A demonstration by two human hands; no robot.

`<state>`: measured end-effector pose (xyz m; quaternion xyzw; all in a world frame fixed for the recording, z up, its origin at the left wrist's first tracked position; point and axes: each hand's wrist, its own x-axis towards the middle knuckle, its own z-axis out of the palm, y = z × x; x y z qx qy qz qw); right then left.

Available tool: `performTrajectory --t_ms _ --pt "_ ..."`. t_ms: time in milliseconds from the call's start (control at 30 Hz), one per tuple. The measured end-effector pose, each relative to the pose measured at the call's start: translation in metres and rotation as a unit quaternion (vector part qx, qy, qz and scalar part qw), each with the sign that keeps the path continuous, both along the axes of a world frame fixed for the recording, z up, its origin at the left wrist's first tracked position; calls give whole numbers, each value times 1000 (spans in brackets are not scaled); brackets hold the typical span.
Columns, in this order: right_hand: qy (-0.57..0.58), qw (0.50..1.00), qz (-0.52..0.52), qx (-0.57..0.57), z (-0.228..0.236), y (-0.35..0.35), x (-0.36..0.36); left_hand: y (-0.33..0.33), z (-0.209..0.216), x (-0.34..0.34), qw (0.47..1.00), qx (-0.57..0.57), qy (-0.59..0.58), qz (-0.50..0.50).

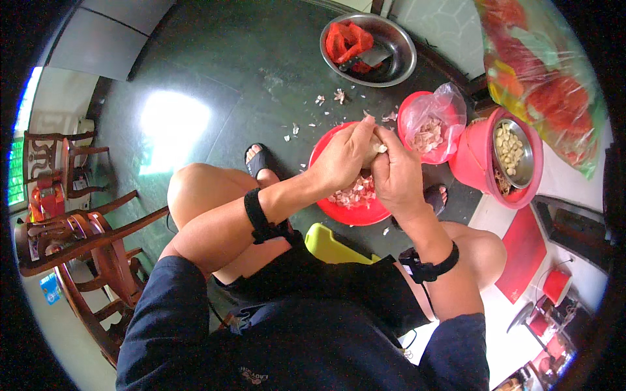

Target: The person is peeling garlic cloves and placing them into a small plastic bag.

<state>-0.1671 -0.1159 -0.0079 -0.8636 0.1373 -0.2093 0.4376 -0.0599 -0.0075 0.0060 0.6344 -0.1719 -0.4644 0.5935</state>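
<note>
My left hand (342, 155) and my right hand (399, 171) meet over a red basin (352, 220). Between them they grip a pale garlic bulb (377, 147), its surface mostly covered by my fingers. A small white tip shows by the right thumb. Both hands are closed, with the thumbs pointing away from me. Below them, the basin holds many loose garlic cloves (355, 195) with pinkish skins. My fingers hide part of its contents.
Right of the basin stands a red tub (412, 107) lined with a clear bag of garlic skins (428, 135). Beyond it, a steel bowl (531, 166) of peeled cloves rests on a pink bucket (471, 155). A steel basin (399, 73) holds red netting (347, 42). Wooden chairs (98, 241) stand left.
</note>
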Motion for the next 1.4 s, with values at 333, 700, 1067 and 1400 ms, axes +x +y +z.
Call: performTrajectory --t_ms 333,700,1067,1400 --pt "2 994 -6 -113 2 -2 -1 -2 4 13 989 116 64 -73" --pt "-6 996 -58 -71 0 4 -4 7 -8 11 992 73 30 -102" --pt "57 994 29 93 18 -6 -8 3 -6 28 982 123 71 -125" --pt "4 951 1 308 -36 21 -24 -6 -35 6 977 65 -193 -68"
